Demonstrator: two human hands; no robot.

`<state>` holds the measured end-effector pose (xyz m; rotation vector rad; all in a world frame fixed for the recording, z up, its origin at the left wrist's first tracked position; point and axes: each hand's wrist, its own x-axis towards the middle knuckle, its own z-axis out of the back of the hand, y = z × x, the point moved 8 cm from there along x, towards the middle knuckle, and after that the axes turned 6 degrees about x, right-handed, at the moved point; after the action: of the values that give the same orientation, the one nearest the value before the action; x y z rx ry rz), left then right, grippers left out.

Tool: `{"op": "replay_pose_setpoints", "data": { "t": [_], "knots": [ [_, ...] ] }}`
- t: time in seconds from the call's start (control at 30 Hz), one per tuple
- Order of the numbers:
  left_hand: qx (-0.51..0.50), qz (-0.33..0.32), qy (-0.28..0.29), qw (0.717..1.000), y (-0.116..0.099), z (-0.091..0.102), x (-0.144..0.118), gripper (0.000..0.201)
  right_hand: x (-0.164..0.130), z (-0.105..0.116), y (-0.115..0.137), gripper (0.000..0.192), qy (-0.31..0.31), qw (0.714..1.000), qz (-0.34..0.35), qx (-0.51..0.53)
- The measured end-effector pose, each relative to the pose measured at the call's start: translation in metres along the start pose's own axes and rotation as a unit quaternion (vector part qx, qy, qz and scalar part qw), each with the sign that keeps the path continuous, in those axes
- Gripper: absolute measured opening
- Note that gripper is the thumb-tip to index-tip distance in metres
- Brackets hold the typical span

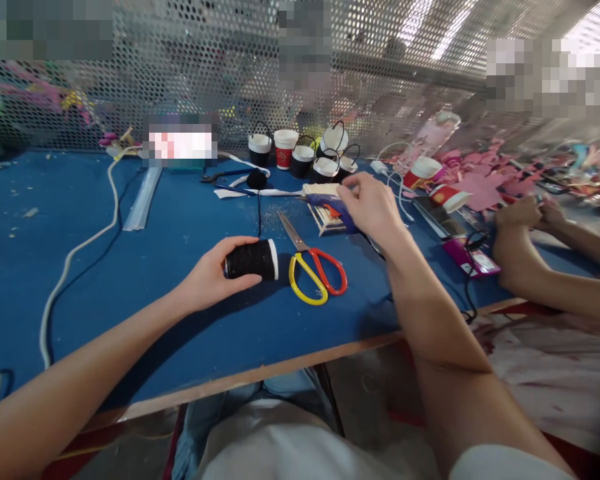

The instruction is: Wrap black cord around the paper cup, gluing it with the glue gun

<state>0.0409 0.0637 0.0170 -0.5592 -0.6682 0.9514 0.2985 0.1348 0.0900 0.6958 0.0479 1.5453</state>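
My left hand point(211, 275) grips a paper cup wrapped in black cord point(251, 259), lying on its side on the blue table point(145, 280). A thin black cord runs from the cup up to a black spool point(257, 179). My right hand point(371, 205) rests farther back on a blue glue gun point(330, 198) that sits over a small stand. Scissors with one yellow and one red handle point(313, 265) lie between my two hands, blades pointing away.
Several black-wrapped cups with cord handles and a red paper cup point(285, 148) stand at the back by a perforated metal screen. A white cable point(75, 250) curves across the left. Another person's hands point(530, 213) work at the right beside pink paper cutouts point(480, 187) and a pink phone point(470, 259).
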Motion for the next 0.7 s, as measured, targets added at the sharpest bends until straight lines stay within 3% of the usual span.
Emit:
{"op": "replay_pose_setpoints", "data": {
  "t": [0.07,0.13,0.23,0.33,0.47,0.57,0.63,0.7],
  "knots": [
    [-0.015,0.013,-0.003,1.0,0.003,0.001,0.001,0.059,0.002,-0.009,-0.021,0.031,0.08,0.995,-0.022,-0.048],
    [-0.024,0.018,-0.007,1.0,0.005,0.001,0.001,0.059,0.002,-0.022,-0.031,0.029,0.13,0.988,0.002,-0.088],
    [-0.041,0.02,-0.012,0.999,0.006,0.002,0.001,0.062,0.002,-0.037,-0.038,0.026,0.155,0.98,0.019,-0.126],
    [-0.041,0.011,-0.011,0.999,0.005,0.002,0.001,0.064,0.002,-0.041,-0.045,0.021,0.15,0.982,-0.016,-0.114],
    [0.004,-0.022,-0.029,0.999,-0.001,0.007,0.002,0.06,-0.001,-0.037,-0.055,0.028,0.131,0.989,-0.071,-0.013],
    [0.026,-0.063,-0.047,0.997,-0.007,0.01,0.002,0.054,-0.005,-0.027,-0.054,0.04,0.068,0.988,-0.087,0.105],
    [0.042,-0.086,-0.058,0.994,-0.01,0.013,0.001,0.052,-0.009,-0.024,-0.045,0.037,0.049,0.978,-0.074,0.188],
    [0.072,-0.108,-0.066,0.989,-0.013,0.014,0.0,0.05,-0.015,-0.028,-0.03,0.026,0.085,0.957,-0.059,0.271]
  ]
}}
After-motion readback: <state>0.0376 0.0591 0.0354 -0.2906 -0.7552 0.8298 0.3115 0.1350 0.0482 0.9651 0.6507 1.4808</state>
